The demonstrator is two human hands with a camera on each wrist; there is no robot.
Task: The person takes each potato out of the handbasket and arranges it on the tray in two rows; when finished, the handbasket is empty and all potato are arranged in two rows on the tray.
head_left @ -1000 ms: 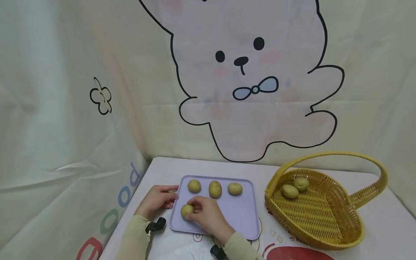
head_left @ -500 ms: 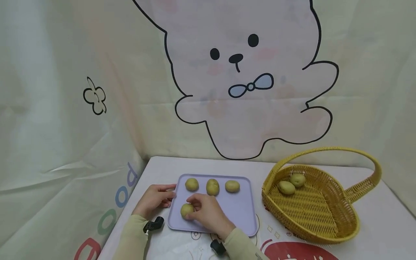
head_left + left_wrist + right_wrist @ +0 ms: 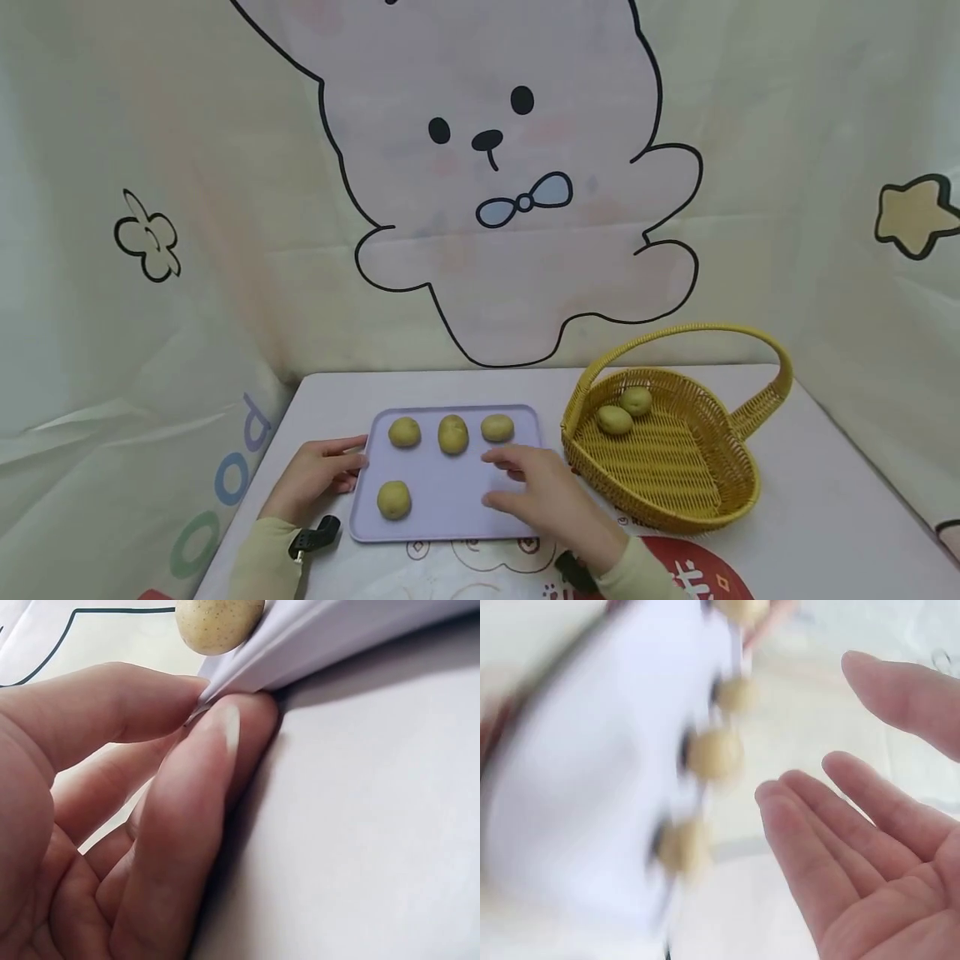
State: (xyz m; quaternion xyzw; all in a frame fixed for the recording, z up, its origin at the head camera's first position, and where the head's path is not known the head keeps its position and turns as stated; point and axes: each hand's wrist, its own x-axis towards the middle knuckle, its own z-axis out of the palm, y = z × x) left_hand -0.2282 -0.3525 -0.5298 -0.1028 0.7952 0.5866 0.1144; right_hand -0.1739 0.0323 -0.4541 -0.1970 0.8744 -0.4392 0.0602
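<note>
A pale purple tray lies on the table with three potatoes along its far side: a left one, a middle one and a right one. A fourth potato sits at its near left. My left hand pinches the tray's left rim between finger and thumb, seen close in the left wrist view beside a potato. Over the tray's right side is my right hand, fingers and thumb spread apart, holding nothing. The tray looks blurred in the right wrist view.
A yellow woven basket with a tall handle stands to the right of the tray, two potatoes at its far left. Behind the white table hangs a cloth printed with a bear. A red print marks the table's front.
My right hand has let go of the near-left potato and moved right across the tray. My left hand stays at the rim. The head view has turned right.
</note>
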